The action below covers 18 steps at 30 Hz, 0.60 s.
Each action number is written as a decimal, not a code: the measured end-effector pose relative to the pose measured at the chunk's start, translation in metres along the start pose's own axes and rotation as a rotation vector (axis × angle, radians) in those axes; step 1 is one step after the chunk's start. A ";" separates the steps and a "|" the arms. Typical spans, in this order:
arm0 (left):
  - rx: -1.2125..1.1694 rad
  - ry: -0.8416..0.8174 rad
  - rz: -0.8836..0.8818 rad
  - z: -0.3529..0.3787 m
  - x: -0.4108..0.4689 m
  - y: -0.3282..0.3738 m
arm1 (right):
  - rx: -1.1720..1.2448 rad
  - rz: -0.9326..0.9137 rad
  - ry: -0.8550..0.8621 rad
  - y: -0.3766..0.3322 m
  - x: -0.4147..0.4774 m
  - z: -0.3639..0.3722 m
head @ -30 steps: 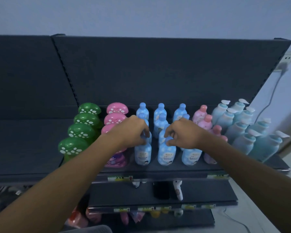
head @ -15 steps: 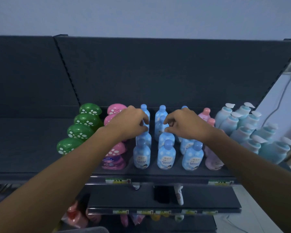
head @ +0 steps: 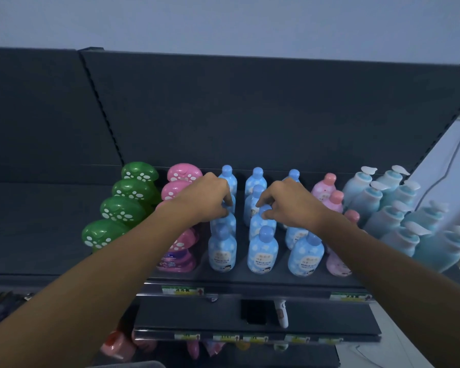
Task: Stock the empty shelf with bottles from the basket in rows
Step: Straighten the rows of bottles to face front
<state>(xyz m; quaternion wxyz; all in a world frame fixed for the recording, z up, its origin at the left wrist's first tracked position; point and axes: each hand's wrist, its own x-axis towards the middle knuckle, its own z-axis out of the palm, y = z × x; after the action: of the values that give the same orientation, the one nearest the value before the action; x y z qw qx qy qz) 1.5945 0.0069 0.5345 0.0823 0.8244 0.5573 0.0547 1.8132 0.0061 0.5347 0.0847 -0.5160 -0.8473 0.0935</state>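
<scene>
Caps are pinched by both hands: left hand (head: 207,201) on a blue bottle (head: 223,223) second from the shelf's (head: 239,276) front edge, right hand (head: 287,204) on the neighbour bottle (head: 259,225) beside it.

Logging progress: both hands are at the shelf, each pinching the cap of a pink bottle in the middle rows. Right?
Wrong colour. The head view shows the left hand and right hand each pinching the cap of a blue bottle in the middle rows, not a pink one.
</scene>
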 end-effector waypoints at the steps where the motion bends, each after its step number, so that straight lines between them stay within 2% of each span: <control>1: -0.001 0.003 -0.002 0.000 0.000 -0.001 | 0.002 -0.004 0.002 0.000 0.000 0.000; 18: 0.040 0.010 0.006 0.002 0.004 -0.001 | 0.034 -0.002 0.030 0.003 0.003 0.004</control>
<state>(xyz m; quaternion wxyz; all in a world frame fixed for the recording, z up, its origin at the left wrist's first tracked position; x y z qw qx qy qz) 1.5952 0.0112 0.5323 0.0627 0.8272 0.5564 0.0479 1.8131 0.0097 0.5302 0.1062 -0.5148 -0.8447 0.1004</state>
